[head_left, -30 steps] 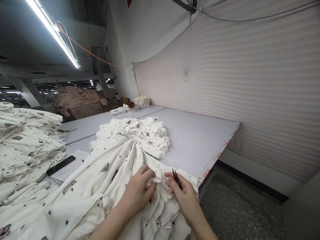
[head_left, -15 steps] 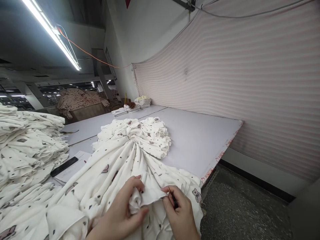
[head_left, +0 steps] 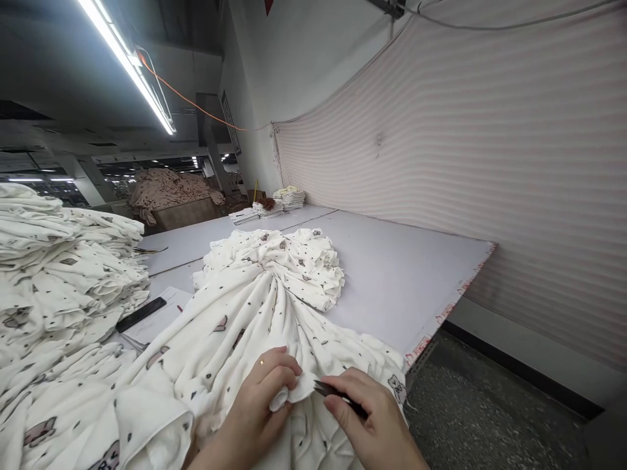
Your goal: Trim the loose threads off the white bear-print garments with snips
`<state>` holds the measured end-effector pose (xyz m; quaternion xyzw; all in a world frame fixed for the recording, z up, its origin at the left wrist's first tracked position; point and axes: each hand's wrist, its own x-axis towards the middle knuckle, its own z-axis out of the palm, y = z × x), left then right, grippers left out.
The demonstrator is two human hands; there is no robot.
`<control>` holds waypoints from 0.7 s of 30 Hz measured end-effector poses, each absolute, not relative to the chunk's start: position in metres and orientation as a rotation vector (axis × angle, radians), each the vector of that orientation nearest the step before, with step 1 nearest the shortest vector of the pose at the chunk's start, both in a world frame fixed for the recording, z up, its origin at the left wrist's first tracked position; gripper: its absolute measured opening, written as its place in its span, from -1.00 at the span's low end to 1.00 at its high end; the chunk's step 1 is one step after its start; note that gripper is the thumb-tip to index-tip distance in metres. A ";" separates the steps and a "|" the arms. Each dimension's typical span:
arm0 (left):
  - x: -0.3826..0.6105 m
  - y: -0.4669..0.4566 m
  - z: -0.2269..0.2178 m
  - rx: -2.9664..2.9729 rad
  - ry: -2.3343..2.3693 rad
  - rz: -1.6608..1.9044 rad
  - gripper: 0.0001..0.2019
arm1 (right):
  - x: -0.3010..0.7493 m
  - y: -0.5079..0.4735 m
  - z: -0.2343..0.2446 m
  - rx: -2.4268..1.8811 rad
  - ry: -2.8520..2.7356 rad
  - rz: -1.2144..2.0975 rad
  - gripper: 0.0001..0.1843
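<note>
- Step in hand, I'd judge: trimming at the edge of the cloth (head_left: 267,303) w/ the snips (head_left: 343,397); prob. a stray thread, but too small to tell.
- Cloth: white, dotted, w/ some bear prints; lies in gathered folds on the table (head_left: 396,261), bunched at the far end, spread wide toward the person.
- L hand (head_left: 264,399): fingers curled in, pinching a small fold of cloth so a bit of edge pokes out toward the R hand.
- R hand (head_left: 375,410): fingers closed round the snips, thumb below, pts aimed left at that edge.
- Snips' tips are right at the edge; can't tell if touching or just beside. Blades open or shut: can't tell either.
- Next move calls for: L pinch kept firm, edge held taut, tips lined up w/ whatever needs cutting, fabric itself not nicked.
- Main risk, I'd say: L fingertips are v. near the tips, so a small, controlled snip, pts angled clear of them.
- Phone (head_left: 141,314) & paper (head_left: 161,321) sit left of the cloth, out of the way.
</note>
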<state>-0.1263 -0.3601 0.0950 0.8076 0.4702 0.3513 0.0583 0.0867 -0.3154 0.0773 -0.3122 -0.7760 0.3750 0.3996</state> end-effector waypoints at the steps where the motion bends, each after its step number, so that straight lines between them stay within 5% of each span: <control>1: -0.126 -0.360 0.096 2.437 1.424 1.065 -0.65 | 0.086 -0.316 0.080 -0.798 -1.991 0.904 -0.73; 21: -0.123 -0.356 0.101 2.373 1.450 1.059 -0.70 | 0.082 -0.318 0.085 -0.831 -1.997 0.737 -0.71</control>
